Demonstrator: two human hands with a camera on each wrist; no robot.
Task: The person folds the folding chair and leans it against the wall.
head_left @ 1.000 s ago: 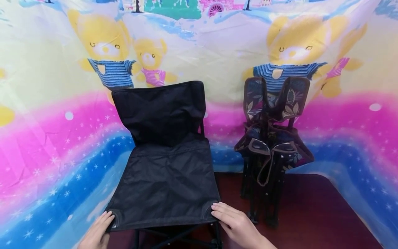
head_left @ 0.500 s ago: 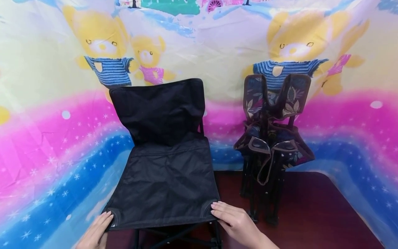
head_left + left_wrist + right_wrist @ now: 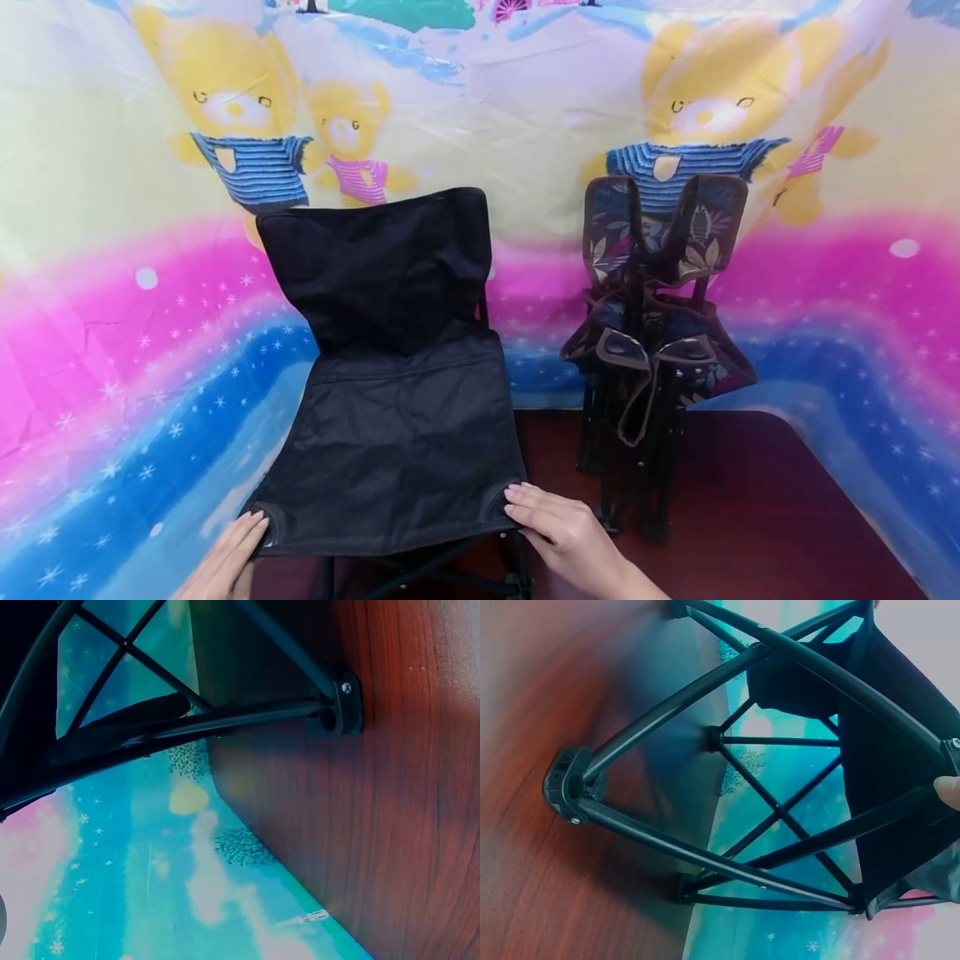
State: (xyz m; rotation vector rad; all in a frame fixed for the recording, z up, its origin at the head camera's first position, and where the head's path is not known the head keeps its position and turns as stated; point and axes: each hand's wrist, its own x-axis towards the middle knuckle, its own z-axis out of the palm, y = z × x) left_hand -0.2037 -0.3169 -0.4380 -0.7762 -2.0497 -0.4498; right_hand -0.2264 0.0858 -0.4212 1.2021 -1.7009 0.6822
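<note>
A black folding chair (image 3: 405, 450) stands unfolded on a dark red table, its backrest against the patterned cloth. My left hand (image 3: 223, 557) grips the seat's front left corner, its fingers lying over the edge; the thumb is hidden. At the front right corner my right hand (image 3: 562, 529) holds on, fingertips on the fabric. The right wrist view catches one of its digits (image 3: 949, 792) against the frame near that corner. Crossed black tubes (image 3: 778, 810) and plastic feet show under the seat there. A frame foot (image 3: 336, 709) meets the wood in the left wrist view.
To the right stands a second folding chair (image 3: 652, 333), dark with a leaf print, folded upright. The wood-grained table (image 3: 757, 500) has a rounded back right corner. Behind everything hangs a cloth (image 3: 525, 133) printed with bears.
The whole head view has shifted slightly, with both chairs and the backdrop a little further left and up. Both hands stay on the seat's front corners.
</note>
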